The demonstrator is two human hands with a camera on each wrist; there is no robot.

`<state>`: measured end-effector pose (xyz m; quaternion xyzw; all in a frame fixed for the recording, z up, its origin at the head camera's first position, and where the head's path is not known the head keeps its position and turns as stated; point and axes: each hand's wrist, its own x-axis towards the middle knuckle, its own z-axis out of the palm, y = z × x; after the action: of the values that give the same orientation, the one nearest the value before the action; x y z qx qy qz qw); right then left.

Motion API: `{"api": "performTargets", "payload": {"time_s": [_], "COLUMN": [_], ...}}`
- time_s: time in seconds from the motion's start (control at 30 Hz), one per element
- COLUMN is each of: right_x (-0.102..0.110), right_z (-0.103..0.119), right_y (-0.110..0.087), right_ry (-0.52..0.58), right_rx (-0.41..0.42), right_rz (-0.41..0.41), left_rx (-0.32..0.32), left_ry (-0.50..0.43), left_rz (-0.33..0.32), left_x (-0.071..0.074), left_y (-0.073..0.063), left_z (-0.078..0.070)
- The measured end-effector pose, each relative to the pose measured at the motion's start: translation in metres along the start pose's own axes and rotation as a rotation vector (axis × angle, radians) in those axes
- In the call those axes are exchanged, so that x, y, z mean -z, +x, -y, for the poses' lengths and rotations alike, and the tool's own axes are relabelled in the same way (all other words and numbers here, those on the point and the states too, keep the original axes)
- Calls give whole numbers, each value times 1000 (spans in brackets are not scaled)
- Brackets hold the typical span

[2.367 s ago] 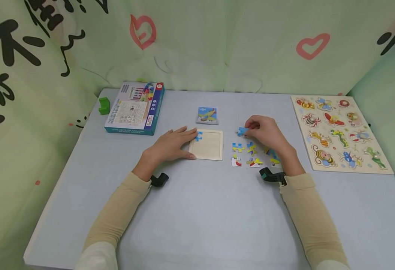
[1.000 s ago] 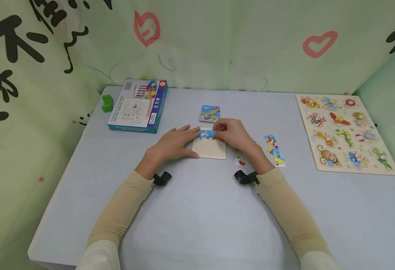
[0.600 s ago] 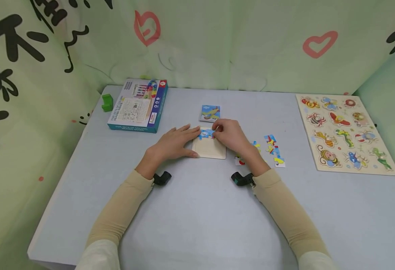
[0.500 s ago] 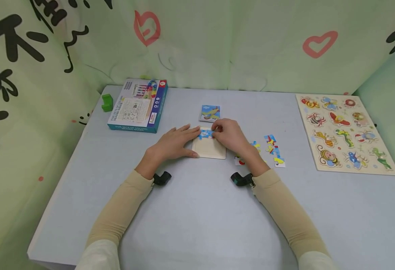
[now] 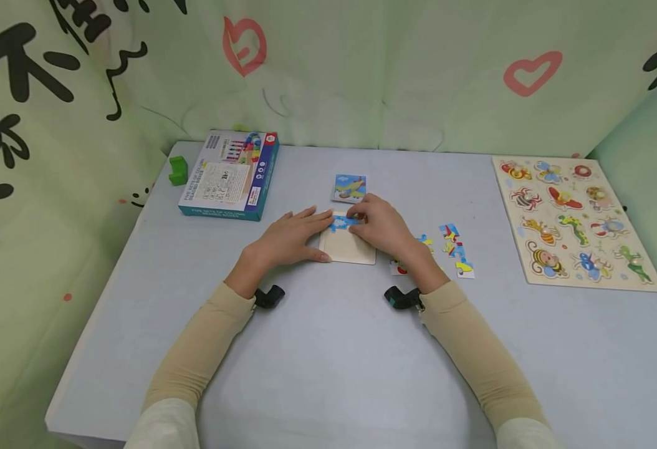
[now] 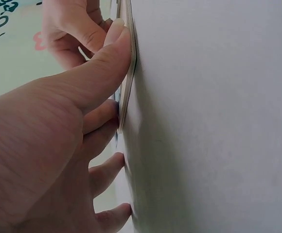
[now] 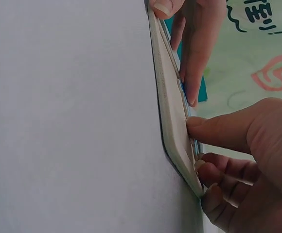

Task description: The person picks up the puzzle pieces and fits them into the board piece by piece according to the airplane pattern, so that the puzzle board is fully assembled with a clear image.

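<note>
My left hand (image 5: 286, 240) is spread out flat at the nine o'clock side of the wooden tray (image 5: 348, 251). My thumb touches the near corner there. It holds nothing. My right hand (image 5: 386, 227) is curled up, pinching a blue puzzle piece (image 5: 353, 221) between thumb and finger. That piece lies in the tray near one o'clock. More loose pieces (image 5: 464, 267) are out at three o'clock. A picture card (image 5: 350, 188) sits at twelve, and a big box (image 5: 224, 181) at ten.
</note>
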<state>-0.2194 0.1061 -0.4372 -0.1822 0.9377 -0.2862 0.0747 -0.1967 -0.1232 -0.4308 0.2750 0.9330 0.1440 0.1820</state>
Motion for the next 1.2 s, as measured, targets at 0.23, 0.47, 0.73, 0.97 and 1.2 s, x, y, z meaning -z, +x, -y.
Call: {"api": "performTargets", "payload": {"time_s": [0.23, 0.47, 0.73, 0.97, 1.2], "right_x": [0, 0, -2, -1, -1], "right_z": [1, -2, -5, -4, -6], "right_y": [-1, 1, 2, 3, 3], "right_ry": [-9, 65, 102, 102, 100], "right_rx": [14, 10, 23, 14, -10], "right_rz": [-8, -5, -21, -16, -6], "left_rx": [0, -4, -12, -53, -59], "left_ry": [4, 19, 15, 24, 49], "left_rz": [-2, 4, 24, 36, 29], "left_x": [-1, 0, 1, -1, -4], "left_y": [0, 1, 2, 4, 6], "left_z": [1, 1, -1, -4, -7]}}
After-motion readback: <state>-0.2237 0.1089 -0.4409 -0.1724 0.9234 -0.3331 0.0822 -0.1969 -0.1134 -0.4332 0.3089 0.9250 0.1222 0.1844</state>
